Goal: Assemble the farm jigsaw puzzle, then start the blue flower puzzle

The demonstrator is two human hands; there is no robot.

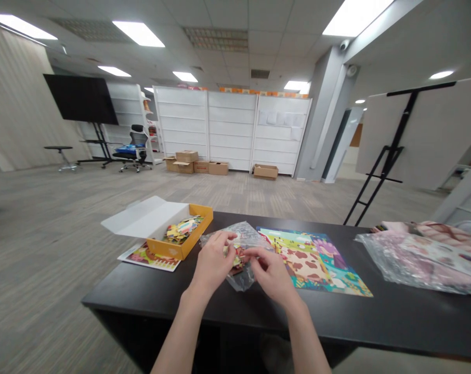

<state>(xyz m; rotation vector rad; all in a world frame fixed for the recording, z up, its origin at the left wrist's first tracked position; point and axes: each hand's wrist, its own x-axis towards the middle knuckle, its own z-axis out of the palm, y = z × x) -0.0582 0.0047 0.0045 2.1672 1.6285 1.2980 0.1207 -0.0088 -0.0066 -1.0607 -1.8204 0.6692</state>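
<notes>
A clear plastic bag (243,281) with colourful puzzle pieces (238,261) lies on the black table between my hands. My left hand (216,259) is curled over the bag's left side, its thumb and fingers gripping the plastic. From the right, my right hand (273,274) pinches at the bag near the pieces, its fingertips close to the left thumb. Exactly what lies between those fingertips is partly hidden. Just right of the bag is a bright puzzle picture (309,259) with a brown-spotted cow, partly covered by bag and hand.
An open yellow box (169,250) with a white lid holds loose puzzle pieces at the left. Under it lies a printed picture sheet (152,259). Pink items in clear plastic packaging (422,259) sit at the table's right. Beyond the black table (149,293), cardboard boxes (219,168) stand along white shelving.
</notes>
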